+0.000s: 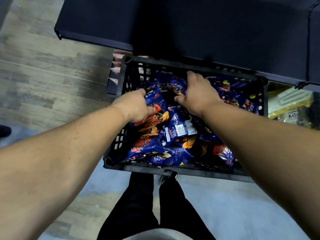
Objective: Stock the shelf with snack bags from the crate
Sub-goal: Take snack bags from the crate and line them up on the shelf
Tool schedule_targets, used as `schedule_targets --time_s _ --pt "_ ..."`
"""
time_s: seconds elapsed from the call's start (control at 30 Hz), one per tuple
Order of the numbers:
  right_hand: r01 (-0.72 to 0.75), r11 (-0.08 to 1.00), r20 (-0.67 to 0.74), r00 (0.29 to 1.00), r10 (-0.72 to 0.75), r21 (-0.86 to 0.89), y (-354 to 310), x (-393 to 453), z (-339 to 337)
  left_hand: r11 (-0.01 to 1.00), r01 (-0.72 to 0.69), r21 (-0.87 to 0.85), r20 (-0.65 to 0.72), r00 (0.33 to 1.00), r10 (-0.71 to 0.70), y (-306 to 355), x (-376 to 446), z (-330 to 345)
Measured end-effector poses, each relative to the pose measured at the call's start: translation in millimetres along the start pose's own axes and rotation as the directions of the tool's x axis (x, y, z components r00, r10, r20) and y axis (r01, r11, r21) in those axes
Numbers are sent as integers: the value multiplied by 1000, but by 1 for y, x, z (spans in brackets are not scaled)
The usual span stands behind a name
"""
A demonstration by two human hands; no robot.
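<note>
A black plastic crate [174, 65] stands on the floor in front of me, filled with several blue and orange snack bags [174, 135]. Both of my hands are down inside it. My left hand [134, 105] grips the top of a blue snack bag [155, 101] at the crate's left side. My right hand [197, 94] lies over the bags near the crate's far wall, its fingers curled into the pile around a bag [174, 85]. A dark shelf [190, 23] juts out above the crate's far edge.
Pink packets [115, 70] sit on a lower shelf left of the crate. Yellow and black packages [290, 104] lie to the crate's right. My dark-trousered legs [155, 205] stand close against the crate's near edge. Wood-pattern floor [43, 75] spreads to the left.
</note>
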State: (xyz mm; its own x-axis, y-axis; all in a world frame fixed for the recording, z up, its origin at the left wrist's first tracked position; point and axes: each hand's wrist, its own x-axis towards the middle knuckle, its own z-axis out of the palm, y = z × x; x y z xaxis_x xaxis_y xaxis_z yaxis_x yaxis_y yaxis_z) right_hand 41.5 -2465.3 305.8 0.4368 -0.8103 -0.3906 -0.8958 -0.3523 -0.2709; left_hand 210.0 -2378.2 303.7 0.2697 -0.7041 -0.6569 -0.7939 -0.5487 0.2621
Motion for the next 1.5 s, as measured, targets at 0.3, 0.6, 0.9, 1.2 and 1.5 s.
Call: schedule_targets --time_s 0.3,0.6,0.9,1.2,1.5 --pt "-27 999 42 999 27 -17 0 32 19 999 -2 -40 -45 999 0 -7 6 0" --pt "-153 820 102 988 116 551 29 13 -41 996 11 -87 -89 996 -19 0 9 -29" --pt "-133 784 100 991 90 606 40 -12 -63 991 8 -130 -129 991 -25 13 6 -47" --pt "505 815 112 862 -495 -284 44 -56 8 987 161 -17 -165 973 -161 0 5 -39" --pt "422 895 348 869 -352 -146 54 -67 31 996 68 54 -57 996 -65 10 3 -18"
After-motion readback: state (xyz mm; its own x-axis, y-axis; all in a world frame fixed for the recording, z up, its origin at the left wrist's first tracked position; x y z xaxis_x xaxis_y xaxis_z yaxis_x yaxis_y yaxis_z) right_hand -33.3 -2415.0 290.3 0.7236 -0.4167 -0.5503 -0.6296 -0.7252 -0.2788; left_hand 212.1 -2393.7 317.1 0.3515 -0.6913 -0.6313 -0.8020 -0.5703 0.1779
